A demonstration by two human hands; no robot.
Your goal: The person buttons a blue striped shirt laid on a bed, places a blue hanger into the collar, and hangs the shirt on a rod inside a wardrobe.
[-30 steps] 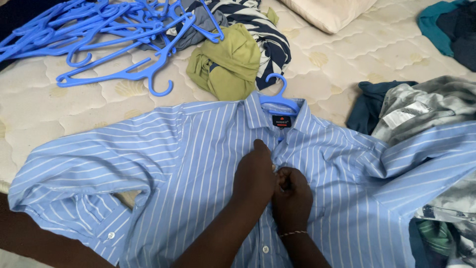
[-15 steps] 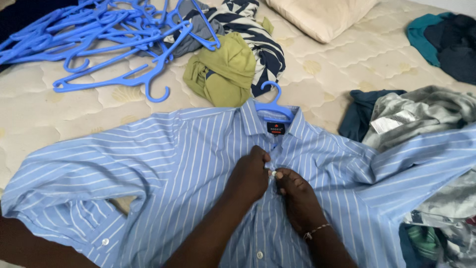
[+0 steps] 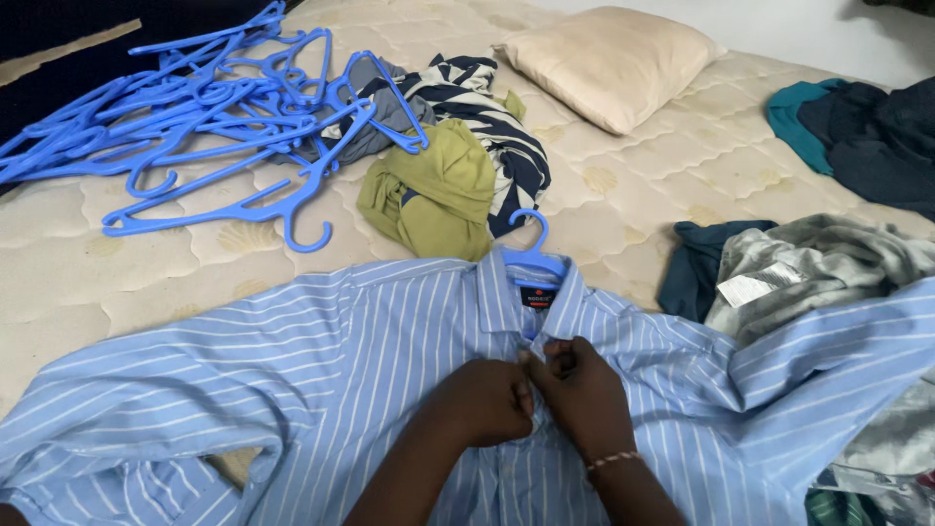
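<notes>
The striped shirt lies face up on the mattress, spread flat with a blue hanger inside it, the hook poking out past the collar. Both hands have moved up the front since a second ago: then they worked lower on the placket, now they meet just under the collar, close to the label. That suggests the buttoning has climbed to the top of the shirt front. The view has also tipped back, so more of the pillow and the far mattress shows.

The left hand is curled, its fingers closed on the edge of the cloth. The right hand, with a thin bracelet at the wrist, has its fingers pinched together on the placket right beside the left; whether a button sits between them I cannot tell.

The shirt's long axis runs from the person away toward the pillow, collar at the far end, tail off the bottom of the view. The sleeves stretch out to either side.

Beyond the collar lies a green garment, touching a navy and white striped one. A heap of loose blue hangers sits to the far left, and a grey garment with a white tag on the right
</notes>
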